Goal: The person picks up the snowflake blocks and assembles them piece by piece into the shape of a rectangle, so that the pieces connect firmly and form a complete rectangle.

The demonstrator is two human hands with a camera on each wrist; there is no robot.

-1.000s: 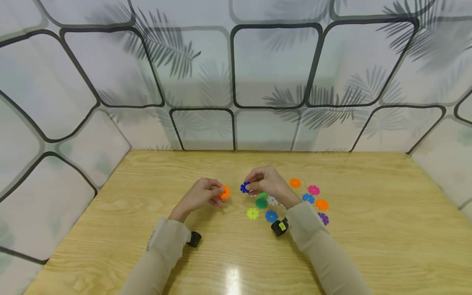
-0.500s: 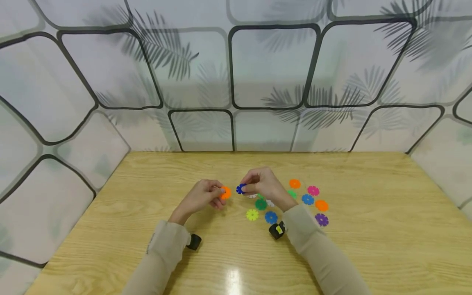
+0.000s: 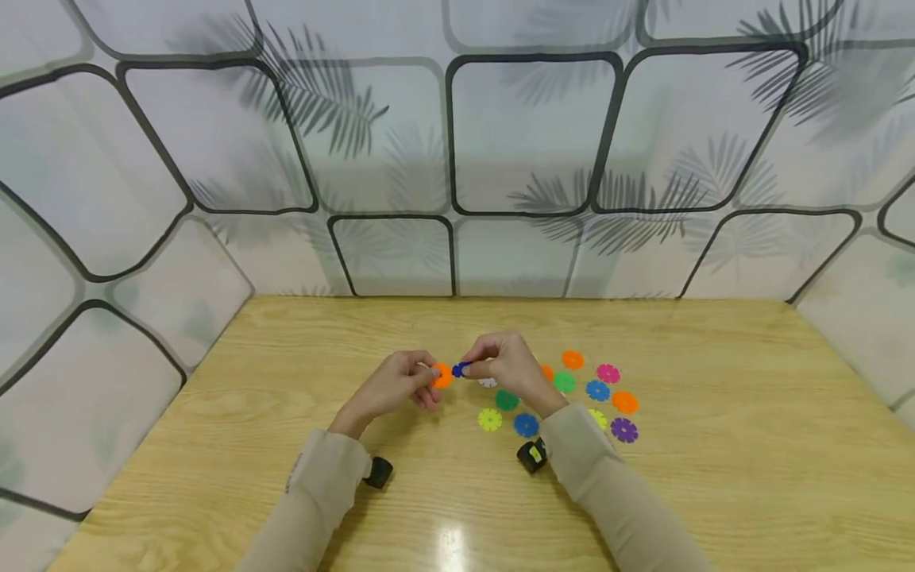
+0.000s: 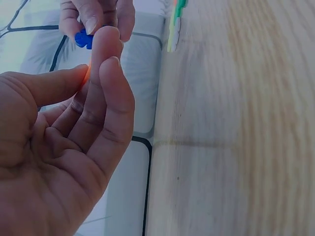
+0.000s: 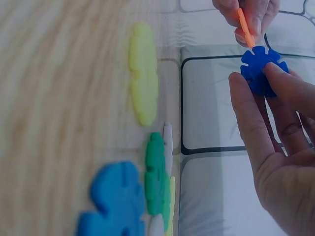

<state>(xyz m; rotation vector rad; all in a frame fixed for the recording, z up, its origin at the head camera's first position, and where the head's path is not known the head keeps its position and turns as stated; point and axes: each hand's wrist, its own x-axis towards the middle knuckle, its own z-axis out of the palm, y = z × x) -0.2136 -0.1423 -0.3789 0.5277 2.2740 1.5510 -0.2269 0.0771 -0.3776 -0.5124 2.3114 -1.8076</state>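
The left hand (image 3: 391, 384) pinches an orange disc (image 3: 445, 376). The right hand (image 3: 511, 369) pinches a dark blue disc (image 3: 457, 371) just beside it. Other bright discs (image 3: 565, 383) lie on the desk (image 3: 264, 413).

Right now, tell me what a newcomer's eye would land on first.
Probably the orange disc in the left hand and the dark blue disc in the right hand, close together above the table. Next, the bright scattered discs on both sides of the right forearm, then the black-outlined wall behind.

Orange disc (image 3: 445, 376), dark blue disc (image 3: 457, 371)
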